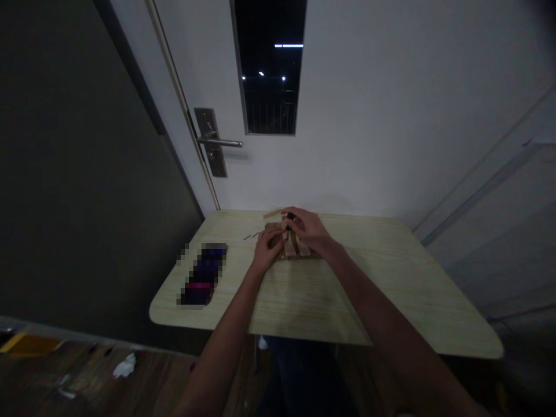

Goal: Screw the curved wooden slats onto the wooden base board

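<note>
Both my hands are at a small light-wood assembly (pixel 292 248) near the far edge of the table, resting on a brownish flat base (pixel 284 256). My left hand (pixel 266 248) lies against its left side with curled fingers, and what these fingers grip is hidden. My right hand (pixel 309 227) comes over the top from the right, thumb and fingers closed on a small black piece (pixel 291 216). The kind of that piece cannot be made out. Left of the assembly lie thin dark sticks (pixel 247 237), and a light wooden strip (pixel 271 214) lies behind.
The pale wood-grain table (pixel 403 278) stands against a white door with a metal handle (pixel 221 142) and a narrow dark window (pixel 271 69). A pixelated dark phone-like object (pixel 203 275) lies at the table's left. A crumpled white tissue (pixel 125 366) is on the floor.
</note>
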Demonstrator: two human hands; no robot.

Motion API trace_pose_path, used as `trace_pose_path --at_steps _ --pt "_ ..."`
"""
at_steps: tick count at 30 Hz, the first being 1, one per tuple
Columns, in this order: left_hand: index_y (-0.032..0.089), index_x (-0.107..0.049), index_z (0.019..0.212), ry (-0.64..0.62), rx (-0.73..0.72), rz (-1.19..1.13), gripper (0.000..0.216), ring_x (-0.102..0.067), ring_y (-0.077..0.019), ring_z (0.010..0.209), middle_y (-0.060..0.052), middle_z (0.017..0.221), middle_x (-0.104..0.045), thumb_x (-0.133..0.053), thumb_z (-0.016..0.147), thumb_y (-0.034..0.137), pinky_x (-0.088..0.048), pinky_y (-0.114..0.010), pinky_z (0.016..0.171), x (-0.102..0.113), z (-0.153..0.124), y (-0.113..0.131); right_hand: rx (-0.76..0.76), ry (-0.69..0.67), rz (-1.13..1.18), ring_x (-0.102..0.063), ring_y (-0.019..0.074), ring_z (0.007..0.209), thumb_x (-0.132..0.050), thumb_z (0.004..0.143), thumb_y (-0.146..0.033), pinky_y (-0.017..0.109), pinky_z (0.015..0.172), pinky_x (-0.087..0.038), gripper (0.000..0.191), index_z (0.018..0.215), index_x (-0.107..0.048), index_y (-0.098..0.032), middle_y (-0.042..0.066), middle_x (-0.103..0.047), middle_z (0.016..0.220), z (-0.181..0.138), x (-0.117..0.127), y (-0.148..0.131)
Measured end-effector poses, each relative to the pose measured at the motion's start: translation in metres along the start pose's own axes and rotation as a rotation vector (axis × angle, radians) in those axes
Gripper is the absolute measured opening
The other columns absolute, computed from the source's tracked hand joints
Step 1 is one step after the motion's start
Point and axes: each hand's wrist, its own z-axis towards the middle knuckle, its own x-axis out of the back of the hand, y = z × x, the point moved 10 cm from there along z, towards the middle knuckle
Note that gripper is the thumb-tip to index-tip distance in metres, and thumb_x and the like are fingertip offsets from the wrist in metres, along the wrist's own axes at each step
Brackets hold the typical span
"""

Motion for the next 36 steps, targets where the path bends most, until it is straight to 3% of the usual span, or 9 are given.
trace_pose_path --at_steps 5,10,15,17,22,26,36 --pt "0.025 -0.069 0.104 -0.007 0.007 -0.006 0.026 -0.057 -0.0232 0.110 -0.004 0.110 -0.069 -0.066 0.079 0.028 -0.039 -0.043 0.103 -0.001 0.001 -0.004 0.048 0.017 0.039 -0.062 0.0210 0.105 -0.043 0.087 -0.019 0.037 0.094 -0.046 0.035 0.117 -0.062 -0.016 0.012 -0.067 0.116 -0.002 0.003 -0.004" --pt "0.024 -0.069 0.106 -0.001 -0.005 -0.003 0.027 -0.057 -0.0227 0.110 -0.005 0.111 -0.069 -0.065 0.079 0.027 -0.040 -0.042 0.103 -0.001 0.001 -0.004 -0.002 -0.009 -0.048 -0.064 0.0170 0.085 -0.047 0.087 -0.019 0.031 0.080 -0.049 0.030 0.114 -0.060 -0.021 0.007 -0.070 0.102 0.002 0.002 -0.008" --pt "0.025 -0.069 0.105 0.009 -0.015 0.010 0.026 -0.057 -0.0227 0.110 -0.005 0.111 -0.069 -0.064 0.080 0.030 -0.039 -0.043 0.103 0.000 -0.001 -0.002 -0.020 -0.020 -0.201 -0.060 0.0157 0.077 -0.053 0.087 -0.021 0.029 0.075 -0.045 0.009 0.091 -0.061 -0.020 0.005 -0.068 0.088 0.007 0.002 -0.014" --pt "0.025 -0.069 0.106 0.010 -0.023 0.014 0.026 -0.057 -0.0227 0.110 -0.005 0.111 -0.069 -0.064 0.081 0.032 -0.039 -0.043 0.103 0.001 -0.001 0.000 -0.043 -0.026 -0.259 -0.059 0.0160 0.078 -0.051 0.089 -0.022 0.029 0.075 -0.044 0.009 0.088 -0.060 -0.019 0.005 -0.067 0.087 0.007 0.001 -0.014" --pt "0.024 -0.070 0.103 0.006 -0.029 0.018 0.024 -0.059 -0.0221 0.107 -0.005 0.107 -0.071 -0.063 0.082 0.035 -0.041 -0.043 0.102 0.000 0.000 0.002 -0.076 0.011 -0.298 -0.061 0.0202 0.097 -0.042 0.093 -0.020 0.034 0.085 -0.046 0.024 0.111 -0.058 -0.017 0.012 -0.066 0.108 0.001 -0.004 -0.015" --pt "0.023 -0.070 0.102 0.019 -0.021 0.010 0.024 -0.058 -0.0231 0.109 -0.006 0.109 -0.070 -0.062 0.082 0.035 -0.039 -0.044 0.103 -0.001 0.002 -0.002 -0.019 0.017 -0.224 -0.058 0.0189 0.112 -0.038 0.092 -0.014 0.035 0.097 -0.043 0.036 0.123 -0.055 -0.018 0.011 -0.062 0.124 -0.002 -0.009 -0.024" --pt "0.023 -0.069 0.105 -0.019 -0.067 0.031 0.029 -0.058 -0.0231 0.111 -0.005 0.113 -0.070 -0.061 0.077 0.020 -0.038 -0.042 0.104 -0.004 0.004 -0.002 -0.002 0.073 -0.185 -0.059 0.0159 0.083 -0.050 0.086 -0.016 0.029 0.079 -0.043 0.020 0.102 -0.060 -0.021 0.005 -0.067 0.096 0.000 0.000 -0.021"
